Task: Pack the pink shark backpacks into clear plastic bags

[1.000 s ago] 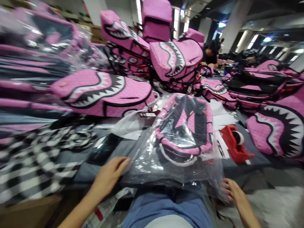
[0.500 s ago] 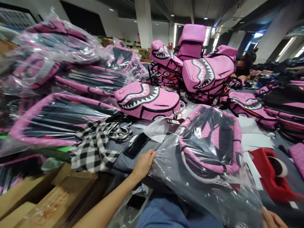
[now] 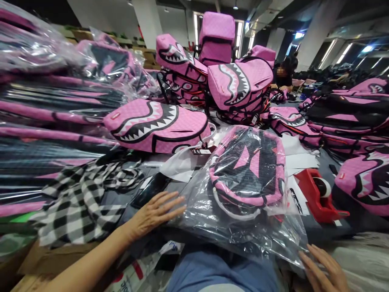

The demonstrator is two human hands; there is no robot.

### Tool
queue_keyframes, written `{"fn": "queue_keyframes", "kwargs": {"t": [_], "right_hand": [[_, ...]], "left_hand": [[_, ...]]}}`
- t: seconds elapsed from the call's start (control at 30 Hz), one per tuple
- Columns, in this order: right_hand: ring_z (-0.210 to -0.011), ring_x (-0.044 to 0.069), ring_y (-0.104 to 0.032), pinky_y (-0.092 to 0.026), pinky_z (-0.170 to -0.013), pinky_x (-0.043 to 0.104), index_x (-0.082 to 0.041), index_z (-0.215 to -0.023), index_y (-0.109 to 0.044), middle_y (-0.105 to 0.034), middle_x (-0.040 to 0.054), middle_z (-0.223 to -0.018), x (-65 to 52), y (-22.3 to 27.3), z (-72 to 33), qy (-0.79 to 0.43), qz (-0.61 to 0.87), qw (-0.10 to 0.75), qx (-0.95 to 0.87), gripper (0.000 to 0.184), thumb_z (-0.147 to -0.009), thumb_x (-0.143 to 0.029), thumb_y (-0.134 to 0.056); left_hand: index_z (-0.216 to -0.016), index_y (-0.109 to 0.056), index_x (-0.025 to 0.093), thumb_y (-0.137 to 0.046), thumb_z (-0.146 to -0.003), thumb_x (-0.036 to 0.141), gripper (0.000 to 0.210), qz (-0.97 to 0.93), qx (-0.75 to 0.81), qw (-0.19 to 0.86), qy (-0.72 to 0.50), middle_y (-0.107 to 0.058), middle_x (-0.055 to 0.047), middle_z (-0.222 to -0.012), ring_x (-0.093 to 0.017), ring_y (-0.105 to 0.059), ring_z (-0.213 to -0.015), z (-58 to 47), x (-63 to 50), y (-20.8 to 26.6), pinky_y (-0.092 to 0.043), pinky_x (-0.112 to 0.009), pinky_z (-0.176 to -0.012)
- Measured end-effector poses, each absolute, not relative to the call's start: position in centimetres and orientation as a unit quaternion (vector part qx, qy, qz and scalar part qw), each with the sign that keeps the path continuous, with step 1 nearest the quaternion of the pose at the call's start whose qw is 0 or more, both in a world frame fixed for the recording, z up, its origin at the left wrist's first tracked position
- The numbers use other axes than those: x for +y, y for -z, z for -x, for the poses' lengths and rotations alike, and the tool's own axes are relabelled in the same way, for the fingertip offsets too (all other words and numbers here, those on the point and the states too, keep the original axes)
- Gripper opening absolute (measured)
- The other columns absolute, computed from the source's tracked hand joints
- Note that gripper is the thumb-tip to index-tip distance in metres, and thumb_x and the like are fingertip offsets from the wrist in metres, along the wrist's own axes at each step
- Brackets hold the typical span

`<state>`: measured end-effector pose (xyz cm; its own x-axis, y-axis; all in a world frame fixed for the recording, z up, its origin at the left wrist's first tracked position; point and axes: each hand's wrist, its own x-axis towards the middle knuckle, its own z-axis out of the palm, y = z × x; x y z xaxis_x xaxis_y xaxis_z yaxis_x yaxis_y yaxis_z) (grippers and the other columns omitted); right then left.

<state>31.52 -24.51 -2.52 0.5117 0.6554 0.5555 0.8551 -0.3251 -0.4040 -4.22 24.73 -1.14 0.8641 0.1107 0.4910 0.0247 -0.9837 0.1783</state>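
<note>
A pink and black backpack (image 3: 261, 162) lies back side up inside a clear plastic bag (image 3: 225, 231) on the table before me. Its pale handle or strap loop curves toward me. My left hand (image 3: 154, 215) has its fingers spread at the bag's left edge, close to a dark phone (image 3: 150, 190). At the bag's lower right corner, my right hand (image 3: 325, 267) rests with fingers stretched out; its lower part is cut off by the frame. Behind the bag's left side sits an unbagged pink backpack (image 3: 161, 125) with a shark-mouth print and a hang tag (image 3: 201, 151).
A red tape dispenser (image 3: 316, 198) stands to the right, beside white papers (image 3: 300, 158). Black-and-white checked cloth (image 3: 82, 198) lies left. Bagged backpacks (image 3: 57, 101) pile up at far left; more pink backpacks (image 3: 240, 85) are stacked behind. A person (image 3: 285, 73) is in the background.
My left hand has let go of the bag's edge and spread its fingers. The right fingers have straightened at the bag's corner. The view has swung right.
</note>
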Motion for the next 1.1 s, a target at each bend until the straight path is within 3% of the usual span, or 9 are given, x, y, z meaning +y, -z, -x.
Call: {"fn": "queue_keyframes", "kwargs": {"t": [0.17,0.27,0.4,0.57,0.73,0.83,0.93,1.0,1.1], "right_hand": [[-0.09,0.028,-0.076,-0.064,-0.08,0.035,-0.027,-0.09,-0.083,-0.08,0.0051,-0.098,-23.5,-0.1,-31.3,0.04,0.815,0.462,-0.348,0.031,-0.086,-0.054,-0.068],[-0.089,0.03,-0.075,-0.063,-0.079,0.038,-0.023,-0.078,-0.078,-0.08,0.0092,-0.093,-21.1,0.0,-30.4,0.056,0.802,0.562,-0.195,0.045,-0.073,-0.067,-0.075],[-0.078,0.022,-0.071,-0.058,-0.078,0.036,-0.022,-0.079,-0.063,-0.074,0.0049,-0.082,-16.0,0.1,-29.3,0.153,0.682,0.71,-0.087,0.05,-0.076,-0.071,-0.073],[-0.049,0.013,-0.049,-0.042,-0.048,0.028,-0.021,-0.084,-0.061,-0.052,-0.0036,-0.06,-13.4,-0.9,-30.6,0.251,0.718,0.648,-0.02,0.058,-0.081,-0.079,-0.06],[-0.05,0.014,-0.049,-0.043,-0.046,0.028,-0.021,-0.082,-0.06,-0.052,-0.0027,-0.058,-14.5,-1.2,-32.6,0.172,0.777,0.604,-0.041,0.068,-0.072,-0.088,-0.057],[-0.05,0.014,-0.047,-0.042,-0.044,0.027,-0.021,-0.084,-0.062,-0.052,-0.0026,-0.059,-14.8,-1.2,-32.7,0.138,0.789,0.597,-0.032,0.072,-0.069,-0.091,-0.055],[-0.052,0.014,-0.047,-0.045,-0.044,0.027,-0.021,-0.086,-0.063,-0.051,-0.003,-0.06,-14.9,-1.4,-32.4,0.131,0.789,0.6,-0.009,0.078,-0.064,-0.095,-0.055],[-0.053,0.014,-0.048,-0.047,-0.046,0.027,-0.021,-0.085,-0.063,-0.05,-0.0032,-0.061,-14.9,-1.7,-32.2,0.122,0.781,0.613,0.002,0.081,-0.06,-0.097,-0.056],[-0.052,0.014,-0.047,-0.047,-0.045,0.027,-0.021,-0.084,-0.062,-0.049,-0.0037,-0.06,-14.8,-1.8,-32.3,0.117,0.769,0.629,0.0,0.079,-0.06,-0.096,-0.059]], "left_hand": [[-0.127,-0.069,0.033,-0.047,-0.105,0.029,0.032,-0.95,0.046,0.192,-0.241,-0.077,-0.001,-0.118,-0.019,-0.067,-0.118,4.0,24.8,1.0,-0.046,-0.036,-0.111],[-0.12,-0.075,0.029,-0.045,-0.104,0.043,0.037,-0.897,0.14,0.338,-0.249,-0.076,-0.005,-0.118,-0.022,-0.067,-0.116,3.3,24.3,0.2,-0.053,-0.035,-0.103],[-0.098,-0.081,0.023,-0.046,-0.098,0.063,0.053,-0.82,0.22,0.421,-0.319,-0.077,-0.009,-0.113,-0.026,-0.069,-0.112,2.1,22.0,-0.7,-0.054,-0.037,-0.103],[-0.071,-0.069,0.02,-0.048,-0.089,0.075,0.062,-0.702,0.332,0.494,-0.391,-0.067,-0.002,-0.06,-0.018,-0.064,-0.058,-1.5,18.8,-0.9,-0.056,-0.028,-0.061],[-0.062,-0.056,0.022,-0.046,-0.08,0.084,0.066,-0.691,0.38,0.543,-0.287,-0.055,0.002,-0.046,-0.016,-0.051,-0.04,-5.1,19.4,-0.6,-0.045,-0.028,-0.044],[-0.085,-0.068,0.02,-0.043,-0.091,0.07,0.057,-0.768,0.374,0.364,-0.371,-0.072,-0.005,-0.072,-0.024,-0.068,-0.067,-6.2,18.9,-1.3,-0.055,-0.036,-0.068],[-0.121,-0.065,0.02,-0.049,-0.1,0.047,0.038,-0.844,0.238,0.152,-0.455,-0.072,-0.012,-0.122,-0.029,-0.063,-0.118,-7.6,16.2,-3.0,-0.043,-0.046,-0.107],[-0.124,-0.062,0.021,-0.059,-0.096,0.046,0.038,-0.898,0.117,0.102,-0.412,-0.068,-0.011,-0.131,-0.03,-0.054,-0.131,-8.9,14.0,-4.4,-0.03,-0.049,-0.117],[-0.109,-0.063,0.019,-0.076,-0.077,0.064,0.056,-0.938,0.039,0.122,-0.321,-0.067,-0.012,-0.128,-0.034,-0.051,-0.13,-10.8,11.9,-6.0,-0.031,-0.05,-0.115]]}}
